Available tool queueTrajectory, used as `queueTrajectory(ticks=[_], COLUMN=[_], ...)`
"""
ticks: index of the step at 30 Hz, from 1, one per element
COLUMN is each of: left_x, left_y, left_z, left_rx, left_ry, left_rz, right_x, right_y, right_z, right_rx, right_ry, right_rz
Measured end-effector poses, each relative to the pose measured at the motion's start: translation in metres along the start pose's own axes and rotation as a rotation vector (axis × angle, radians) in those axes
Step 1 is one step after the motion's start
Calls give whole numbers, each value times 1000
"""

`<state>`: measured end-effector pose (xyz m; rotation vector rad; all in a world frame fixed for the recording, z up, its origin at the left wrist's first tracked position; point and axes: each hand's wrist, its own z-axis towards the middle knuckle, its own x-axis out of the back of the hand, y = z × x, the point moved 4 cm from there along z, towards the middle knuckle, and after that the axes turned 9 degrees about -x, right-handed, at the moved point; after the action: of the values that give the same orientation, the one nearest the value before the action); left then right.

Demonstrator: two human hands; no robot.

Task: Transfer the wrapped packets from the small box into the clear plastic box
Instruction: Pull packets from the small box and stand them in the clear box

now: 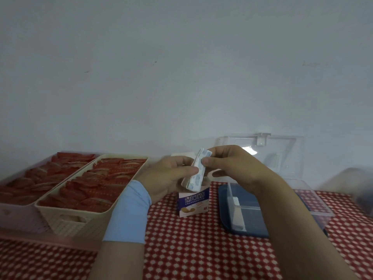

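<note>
A stack of white and blue wrapped packets (198,172) is held tilted above the small purple and white box (191,203), which stands upright on the tablecloth. My left hand (167,176) grips the stack's lower part. My right hand (230,166) pinches its upper part between thumb and fingers. The clear plastic box (314,201) with a dark blue base and white dividers lies to the right, under my right forearm, its lid (282,146) raised against the wall.
A cream basket (66,219) full of red packets stands at the left, with a pink tray (18,209) of more red packets beside it. A red and white patterned cloth (191,249) covers the table. A white wall rises behind.
</note>
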<state>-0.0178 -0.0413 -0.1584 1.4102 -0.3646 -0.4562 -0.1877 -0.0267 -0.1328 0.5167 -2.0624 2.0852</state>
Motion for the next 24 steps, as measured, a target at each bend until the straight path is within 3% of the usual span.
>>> queueTrajectory(ticks=[3,5,11,24], left_x=[1,-8,-30,-79], left_y=[17,26,22,10], left_z=[5,6,12,21], left_rx=[-75,-137,-165,-208], left_ry=[146,213,263,307], left_rz=[483,597,554,561], right_x=[6,8,21,52], right_y=[1,2,11,33], right_z=[0,-1,-11,-36], right_rx=[-4,2,-52,-122], right_ry=[100,133,138,234], right_rz=[22,96,248,158])
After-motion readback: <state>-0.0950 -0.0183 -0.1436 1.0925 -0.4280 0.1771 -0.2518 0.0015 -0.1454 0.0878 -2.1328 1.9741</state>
